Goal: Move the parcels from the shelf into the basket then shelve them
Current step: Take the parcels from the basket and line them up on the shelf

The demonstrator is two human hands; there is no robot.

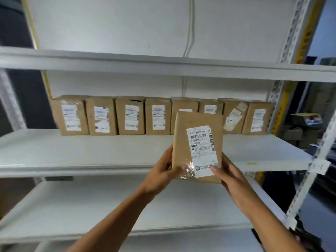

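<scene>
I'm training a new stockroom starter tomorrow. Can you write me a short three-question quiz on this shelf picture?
1. True or false: the brown cardboard parcel with a white shipping label is held by both the left hand and the right hand.
2. How many brown cardboard boxes stand in the row at the back of the white metal shelf?
3. Where does each grip sit on the held parcel: A) top corners, B) lower corners, C) middle?

Key: 1 true; 2 eight; 3 B.

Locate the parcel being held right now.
Centre-right in the head view, the held parcel sits between left hand and right hand, before the shelf row.
</scene>
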